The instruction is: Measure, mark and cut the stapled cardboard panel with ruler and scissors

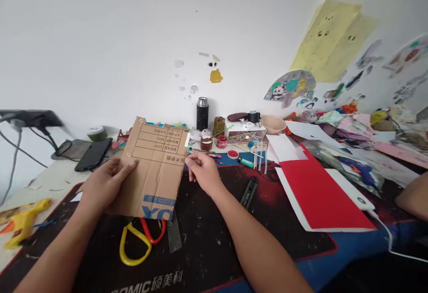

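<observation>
Soft, bright light fills my view, its source out of frame. The wall point(133, 39) looks pale grey, faintly shadowed right of the flask point(202, 115). Things stretch and smear toward both side edges; the yellow glue gun point(27, 222), lower left, blurs, while my cardboard point(152, 168) stays fairly crisp.

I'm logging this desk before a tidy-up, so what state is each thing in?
Cardboard: raised, print upside down
Left hand: gripping the cardboard
Right hand: at cardboard's edge, grip unclear
Scissors: partly covered, blades hidden
Black flask: upright
Power strip: plugs inserted
Black phone: flat, dark
White device: cable attached
Yellow glue gun: on its side
</observation>
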